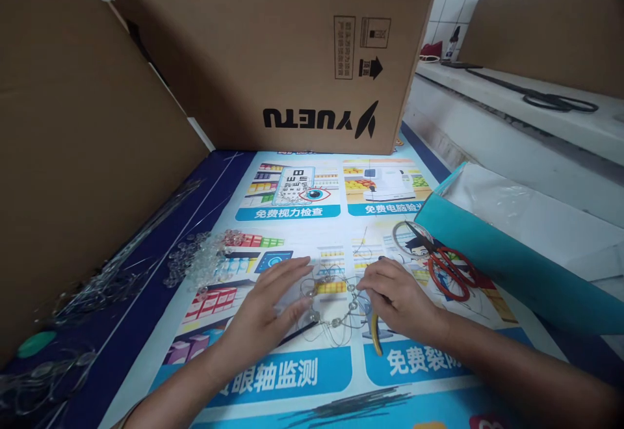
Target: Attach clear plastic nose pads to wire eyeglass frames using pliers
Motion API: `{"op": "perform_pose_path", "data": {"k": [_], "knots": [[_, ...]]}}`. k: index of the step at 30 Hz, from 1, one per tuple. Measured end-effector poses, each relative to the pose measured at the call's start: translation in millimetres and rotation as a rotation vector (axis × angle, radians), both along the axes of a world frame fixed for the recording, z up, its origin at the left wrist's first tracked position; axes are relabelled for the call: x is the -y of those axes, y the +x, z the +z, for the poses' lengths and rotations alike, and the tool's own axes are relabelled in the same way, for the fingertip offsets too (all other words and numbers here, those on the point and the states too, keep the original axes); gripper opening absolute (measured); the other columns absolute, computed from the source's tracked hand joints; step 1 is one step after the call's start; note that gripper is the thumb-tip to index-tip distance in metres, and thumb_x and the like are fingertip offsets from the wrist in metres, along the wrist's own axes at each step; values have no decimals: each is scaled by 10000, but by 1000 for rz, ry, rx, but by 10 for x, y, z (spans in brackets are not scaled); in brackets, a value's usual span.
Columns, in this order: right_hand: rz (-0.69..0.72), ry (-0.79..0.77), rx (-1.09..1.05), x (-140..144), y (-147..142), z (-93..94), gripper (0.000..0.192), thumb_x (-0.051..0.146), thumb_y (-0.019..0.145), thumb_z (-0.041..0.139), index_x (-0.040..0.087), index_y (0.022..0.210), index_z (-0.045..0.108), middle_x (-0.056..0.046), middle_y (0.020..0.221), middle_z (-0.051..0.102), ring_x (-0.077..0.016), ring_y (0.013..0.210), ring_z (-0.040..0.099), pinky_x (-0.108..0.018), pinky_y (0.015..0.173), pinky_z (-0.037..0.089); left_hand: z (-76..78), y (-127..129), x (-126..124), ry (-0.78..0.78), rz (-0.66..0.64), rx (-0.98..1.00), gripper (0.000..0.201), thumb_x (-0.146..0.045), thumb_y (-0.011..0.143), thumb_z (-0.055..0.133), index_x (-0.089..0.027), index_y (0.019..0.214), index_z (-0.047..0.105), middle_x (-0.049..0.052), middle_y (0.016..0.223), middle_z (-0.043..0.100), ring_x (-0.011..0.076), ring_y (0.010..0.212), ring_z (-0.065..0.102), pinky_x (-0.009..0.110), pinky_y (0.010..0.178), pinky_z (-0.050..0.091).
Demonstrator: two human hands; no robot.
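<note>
A ring of thin wire with clear round beads (336,322) lies on the printed sheet between my hands, with loose wire loops around it. My left hand (266,309) is at its left side, fingers apart and thumb at the ring's edge. My right hand (397,292) is closed, its fingertips pinching at the ring's right edge. From beneath this hand sticks out the curved yellow handle (375,335) of a tool; the rest is mostly hidden, and I cannot tell whether the palm grips it. A thin dark rod (297,332) lies by my left thumb.
Clear beads (202,260) are heaped at left, beside wire bundles (112,283). Red-handled scissors (451,276) lie right, near a teal box (517,260). Cut dark wires (355,404) lie in front. A large cardboard box (273,45) stands behind. Long scissors (546,99) rest on a ledge.
</note>
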State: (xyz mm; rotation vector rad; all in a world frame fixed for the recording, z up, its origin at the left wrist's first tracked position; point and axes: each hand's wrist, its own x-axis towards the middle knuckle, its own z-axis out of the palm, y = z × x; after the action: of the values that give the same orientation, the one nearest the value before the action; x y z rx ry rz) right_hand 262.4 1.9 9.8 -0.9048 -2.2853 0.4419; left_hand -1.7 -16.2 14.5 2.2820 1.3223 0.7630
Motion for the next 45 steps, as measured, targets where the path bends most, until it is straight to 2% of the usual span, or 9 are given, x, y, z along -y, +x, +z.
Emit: {"op": "perform_pose_path", "data": {"k": [3,7,15,19,24,30,34,39,45], "knots": [[7,5,-10,-9,10,-14,241,72,800,448,179,942,611,-72,904,571,-187,876,499,-356,759,423,24,-36,-15,46,83,182,246,-197,866,476,-218,1097,558,70,1130,568,209,1094,500,401,930,422],[31,14,0,-47,37,-16,253,67,795,442,187,934,616,-70,909,565,-185,869,501,-353,752,422,56,-102,57,136,65,307,228,-75,855,407,-186,926,593,68,933,597,187,945,552,353,801,465],[152,80,91,-55,82,49,204,73,771,472,192,786,637,-58,928,539,-168,824,444,-326,718,381,68,-110,220,267,-146,192,241,7,781,458,-177,880,577,61,847,605,187,832,556,382,750,452],[137,137,158,-56,90,22,193,66,754,486,188,738,634,-56,912,546,-169,808,432,-328,710,353,75,-89,215,293,-148,149,207,-25,807,447,-178,867,572,61,840,615,183,827,566,379,758,453],[182,169,209,-41,91,43,189,113,789,485,211,831,641,-52,917,551,-169,816,437,-339,739,346,90,-94,216,288,-126,86,218,-46,823,427,-203,885,567,47,832,622,179,825,576,374,765,458],[288,194,346,-37,61,64,153,163,820,488,200,798,635,-45,877,568,-169,820,443,-344,743,335,131,-109,220,281,-186,56,213,-48,820,407,-198,873,549,56,843,637,181,820,583,371,761,464],[288,184,368,-39,53,70,157,174,829,484,196,802,637,-51,872,564,-173,824,444,-350,745,340,182,-53,380,295,-310,-1,229,-49,784,439,-189,935,539,64,883,654,183,811,589,339,711,495],[285,190,361,-32,49,79,167,149,823,471,195,819,632,-62,867,558,-182,839,449,-358,747,352,243,171,670,379,-405,-305,289,-106,765,433,-134,1028,549,115,1163,598,195,786,623,322,625,529],[301,166,354,-33,45,92,158,127,811,471,189,810,617,-64,847,555,-177,804,446,-338,720,363,258,313,692,239,-425,-484,267,-128,787,410,-114,1014,551,138,1281,501,193,767,630,292,540,521]]}}
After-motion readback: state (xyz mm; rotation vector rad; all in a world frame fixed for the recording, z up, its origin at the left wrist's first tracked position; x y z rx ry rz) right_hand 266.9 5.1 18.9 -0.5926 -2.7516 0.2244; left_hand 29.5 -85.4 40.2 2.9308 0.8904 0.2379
